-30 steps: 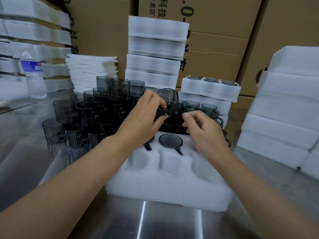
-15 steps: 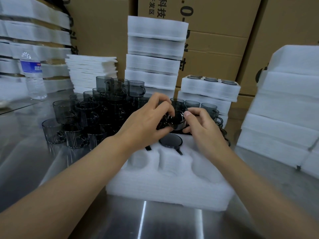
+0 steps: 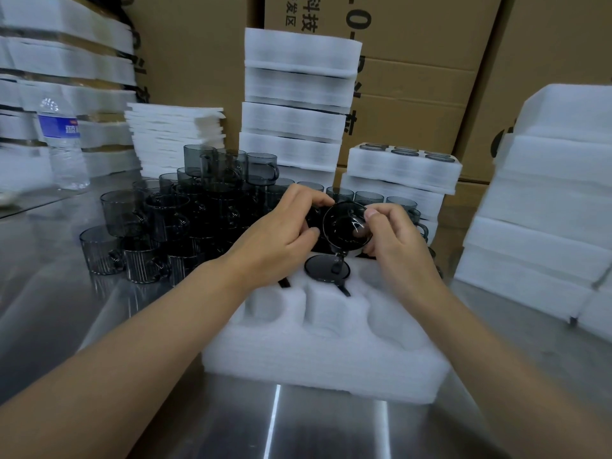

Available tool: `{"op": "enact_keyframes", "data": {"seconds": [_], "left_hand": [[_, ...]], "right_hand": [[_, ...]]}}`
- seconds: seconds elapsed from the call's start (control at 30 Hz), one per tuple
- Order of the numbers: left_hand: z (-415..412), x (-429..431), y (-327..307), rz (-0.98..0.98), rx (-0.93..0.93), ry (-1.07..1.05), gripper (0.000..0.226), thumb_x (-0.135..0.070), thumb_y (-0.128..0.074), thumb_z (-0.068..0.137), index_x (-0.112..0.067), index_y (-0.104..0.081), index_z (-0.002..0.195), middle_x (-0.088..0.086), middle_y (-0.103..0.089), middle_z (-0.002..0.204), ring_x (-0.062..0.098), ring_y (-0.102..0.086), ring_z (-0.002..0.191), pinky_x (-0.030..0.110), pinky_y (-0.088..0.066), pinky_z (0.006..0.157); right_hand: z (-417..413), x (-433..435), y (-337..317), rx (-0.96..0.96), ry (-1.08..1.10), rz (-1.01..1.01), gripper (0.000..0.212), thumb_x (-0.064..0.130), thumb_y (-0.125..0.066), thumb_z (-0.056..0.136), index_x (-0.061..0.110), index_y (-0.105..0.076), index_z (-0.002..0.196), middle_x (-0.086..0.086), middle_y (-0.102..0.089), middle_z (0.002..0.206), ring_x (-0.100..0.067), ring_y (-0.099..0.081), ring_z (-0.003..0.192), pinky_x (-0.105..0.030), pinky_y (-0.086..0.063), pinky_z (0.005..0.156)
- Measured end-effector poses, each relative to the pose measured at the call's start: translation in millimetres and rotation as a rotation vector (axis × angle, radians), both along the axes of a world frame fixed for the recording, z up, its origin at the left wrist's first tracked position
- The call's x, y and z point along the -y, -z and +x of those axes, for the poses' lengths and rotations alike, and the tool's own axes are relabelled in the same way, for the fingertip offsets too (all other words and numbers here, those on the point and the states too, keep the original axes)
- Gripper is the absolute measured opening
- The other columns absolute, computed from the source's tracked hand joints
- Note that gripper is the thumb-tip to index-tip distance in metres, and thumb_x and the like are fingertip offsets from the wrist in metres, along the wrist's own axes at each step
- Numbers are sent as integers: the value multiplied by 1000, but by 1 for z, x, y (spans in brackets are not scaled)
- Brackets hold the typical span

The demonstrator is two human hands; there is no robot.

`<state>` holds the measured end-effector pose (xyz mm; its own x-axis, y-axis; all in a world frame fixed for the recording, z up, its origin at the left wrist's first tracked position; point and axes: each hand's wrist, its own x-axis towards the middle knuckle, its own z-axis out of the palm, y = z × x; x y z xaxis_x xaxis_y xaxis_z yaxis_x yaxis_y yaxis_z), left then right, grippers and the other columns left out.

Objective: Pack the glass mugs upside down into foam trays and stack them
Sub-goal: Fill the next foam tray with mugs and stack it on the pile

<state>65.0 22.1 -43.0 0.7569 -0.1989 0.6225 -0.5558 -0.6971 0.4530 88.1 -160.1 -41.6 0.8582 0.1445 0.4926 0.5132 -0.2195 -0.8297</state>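
A tilted glass mug (image 3: 347, 226) is being pinched by fingers of the left hand (image 3: 281, 235) and right hand (image 3: 399, 241) above the foam tray (image 3: 324, 362); inversion into a vacant pocket (image 3: 390, 321) is seemingly being awaited.

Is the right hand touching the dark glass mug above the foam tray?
Touching. Head view: right hand pinches the dark glass mug, thumb on its rim.

Glossy smoked-glass mug (image 3: 347, 226), matt foam tray (image 3: 324, 356), brushed-steel table (image 3: 66, 293).

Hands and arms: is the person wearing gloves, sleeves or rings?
No. The left hand and right hand are bare: no gloves, rings or watch. The left forearm and right forearm are bare too, with no sleeves in view.
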Motion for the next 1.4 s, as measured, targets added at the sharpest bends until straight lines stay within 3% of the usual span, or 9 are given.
{"op": "enact_keyframes", "data": {"seconds": [0.1,0.3,0.57,0.67,0.9,1.07,1.23,1.4], "left_hand": [[1,-1,1,28,-7,2,49,-21,-56,81,-30,-41,127,-19,-35,113,7,-52,82,41,-51,69],[-1,2,0,56,36,17,69,-48,-70,64,-37,-40,126,-21,-37,112,6,-51,83,34,-52,65],[-2,1,-2,108,48,23,72,-60,-67,62,-50,-37,128,-26,-35,117,2,-53,82,26,-51,66],[-2,1,-2,98,52,32,71,-60,-68,62,-48,-41,127,-26,-36,116,2,-53,79,29,-52,67],[-3,1,-3,114,79,4,69,-55,-71,64,-39,-44,125,-25,-39,107,2,-52,77,32,-52,65],[-2,1,-3,90,68,-3,63,-51,-75,65,-36,-46,119,-23,-42,108,3,-51,77,33,-51,68],[-2,0,-2,92,60,-15,62,-54,-73,65,-37,-45,118,-25,-42,107,2,-51,76,30,-50,66],[-2,1,-3,93,60,-13,62,-57,-70,64,-37,-45,116,-24,-42,105,2,-50,76,30,-50,65]], "right_hand": [[-1,1,-1,19,6,25,11,34,-47,96,33,-57,91,10,-65,84,12,-52,64,-4,-37,59],[-3,-1,-2,49,4,28,8,33,-51,94,31,-58,90,14,-62,80,12,-54,67,-4,-39,61],[-5,-2,-2,45,-14,24,10,36,-54,94,29,-61,91,13,-67,84,11,-58,72,-3,-41,63],[-7,-2,-3,58,5,10,13,39,-54,94,29,-61,90,14,-67,84,10,-58,73,-3,-40,63],[-7,-2,-3,92,44,-17,14,40,-53,93,31,-60,86,10,-65,78,0,-56,66,-8,-42,59],[-7,-3,-2,88,37,5,12,38,-53,93,31,-61,87,8,-66,84,-17,-64,82,-32,-52,79],[-7,-3,-2,111,31,12,12,35,-53,94,31,-60,84,12,-63,72,-7,-60,70,-26,-49,73],[-7,-2,-2,111,21,-7,12,34,-52,95,30,-60,87,9,-64,78,-14,-60,77,-26,-49,72]]}}
